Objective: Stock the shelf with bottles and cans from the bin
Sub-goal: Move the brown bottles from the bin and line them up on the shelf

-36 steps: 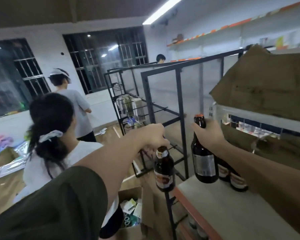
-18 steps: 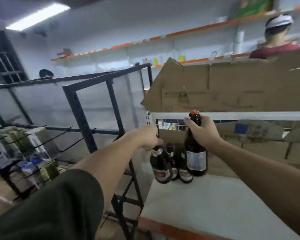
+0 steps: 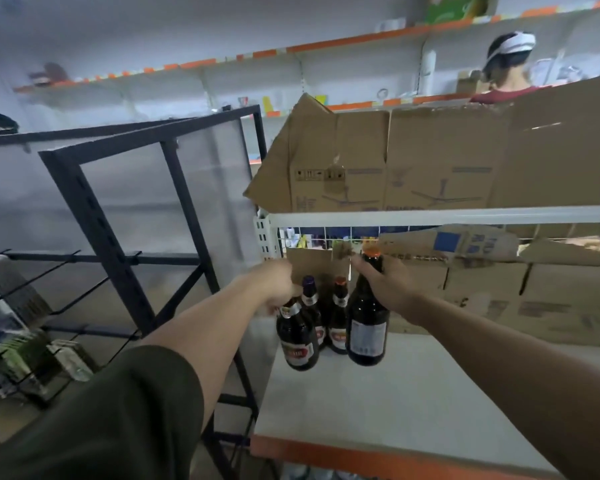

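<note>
1. Starting with the white shelf board (image 3: pixel 413 393), lower middle of the frame: two brown bottles already parked in its back left corner, a purple-capped bottle (image 3: pixel 309 292) and a red-capped bottle (image 3: pixel 339 306), side by side and just about touching.
2. Gripping a short brown bottle (image 3: pixel 297 344) by the neck with the left hand (image 3: pixel 278 289), fingers curled right round it. Sits at the board's left edge, just in front of the purple-capped one. Can't tell if the base is down.
3. Gripping a tall brown bottle (image 3: pixel 366 327) with the right hand (image 3: pixel 387 287), fingers and thumb wrapped round the neck under its orange cap. Just right of the red-capped one, base at board level or a hair above. Can't tell which.
4. Versus half a second ago: both held bottles lower and tucked closer to the back pair. A second back, short one still hanging out left of the shelf.
5. Around it: big cardboard box (image 3: pixel 395 161) on the level above, contents hidden. More cardboard panels (image 3: pixel 499 292) right behind the board. Black metal rack (image 3: pixel 101 220) filling the left. Orange-trimmed wall shelves (image 3: pixel 222 60) across the top. Somebody in a white headband (image 3: pixel 510 60), upper right, half hidden behind the box.
</note>
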`<act>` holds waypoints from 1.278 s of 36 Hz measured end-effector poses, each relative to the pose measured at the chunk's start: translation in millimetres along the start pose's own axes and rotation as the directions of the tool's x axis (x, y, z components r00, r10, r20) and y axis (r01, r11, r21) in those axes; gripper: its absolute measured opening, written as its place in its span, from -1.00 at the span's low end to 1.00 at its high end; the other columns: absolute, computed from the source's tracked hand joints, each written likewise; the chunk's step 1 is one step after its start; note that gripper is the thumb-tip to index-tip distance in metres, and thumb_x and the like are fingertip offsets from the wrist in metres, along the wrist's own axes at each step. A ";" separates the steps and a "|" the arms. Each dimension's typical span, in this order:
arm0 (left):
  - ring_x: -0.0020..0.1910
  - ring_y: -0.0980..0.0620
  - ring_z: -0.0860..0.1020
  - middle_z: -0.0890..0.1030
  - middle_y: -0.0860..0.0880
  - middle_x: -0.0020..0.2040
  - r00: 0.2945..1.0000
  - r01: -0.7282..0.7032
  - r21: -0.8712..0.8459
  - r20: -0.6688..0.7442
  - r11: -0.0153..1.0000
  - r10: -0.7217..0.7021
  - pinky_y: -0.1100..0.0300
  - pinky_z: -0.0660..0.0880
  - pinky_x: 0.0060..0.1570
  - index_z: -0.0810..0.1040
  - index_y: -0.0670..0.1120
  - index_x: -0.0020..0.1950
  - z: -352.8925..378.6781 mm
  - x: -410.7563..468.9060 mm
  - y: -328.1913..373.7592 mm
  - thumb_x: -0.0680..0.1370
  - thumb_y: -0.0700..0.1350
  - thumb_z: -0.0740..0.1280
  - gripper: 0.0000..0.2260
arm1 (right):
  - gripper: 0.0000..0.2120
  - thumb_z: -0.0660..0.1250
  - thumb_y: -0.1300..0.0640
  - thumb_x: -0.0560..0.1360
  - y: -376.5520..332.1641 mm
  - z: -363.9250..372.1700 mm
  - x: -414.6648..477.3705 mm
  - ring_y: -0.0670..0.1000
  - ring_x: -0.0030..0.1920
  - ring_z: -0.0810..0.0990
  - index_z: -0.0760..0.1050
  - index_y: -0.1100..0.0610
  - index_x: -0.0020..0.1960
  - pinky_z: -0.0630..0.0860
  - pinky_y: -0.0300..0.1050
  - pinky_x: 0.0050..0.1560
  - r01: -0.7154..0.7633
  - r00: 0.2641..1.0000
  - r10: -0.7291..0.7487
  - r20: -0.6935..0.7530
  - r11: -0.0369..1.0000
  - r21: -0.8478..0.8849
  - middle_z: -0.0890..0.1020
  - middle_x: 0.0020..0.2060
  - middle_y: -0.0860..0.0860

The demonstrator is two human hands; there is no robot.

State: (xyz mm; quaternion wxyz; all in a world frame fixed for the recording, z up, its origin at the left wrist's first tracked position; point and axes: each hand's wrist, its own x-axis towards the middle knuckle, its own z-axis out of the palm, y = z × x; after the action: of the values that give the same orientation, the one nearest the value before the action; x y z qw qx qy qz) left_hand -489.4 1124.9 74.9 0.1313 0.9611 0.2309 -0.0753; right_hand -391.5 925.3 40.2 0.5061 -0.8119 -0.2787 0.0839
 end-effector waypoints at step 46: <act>-0.22 -0.10 0.71 0.70 -0.15 -0.12 0.934 -0.181 -0.166 0.281 0.969 0.222 -0.09 0.69 -0.10 0.60 -0.15 0.05 70.6 93.4 -39.8 0.56 -0.05 0.45 -0.82 | -0.72 0.41 -0.21 0.46 62.8 68.1 30.9 -0.07 -0.24 0.52 0.48 -0.01 -0.14 0.42 -0.16 -0.28 -0.177 0.966 0.245 0.078 0.856 -0.485 0.58 -0.23 -0.04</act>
State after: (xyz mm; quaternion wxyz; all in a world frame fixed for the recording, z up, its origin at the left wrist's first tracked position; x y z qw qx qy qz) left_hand -431.4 1178.5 -20.3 0.2375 0.9461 0.1133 -0.1889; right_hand -371.2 973.8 -42.1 0.2594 -0.9288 -0.2340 0.1238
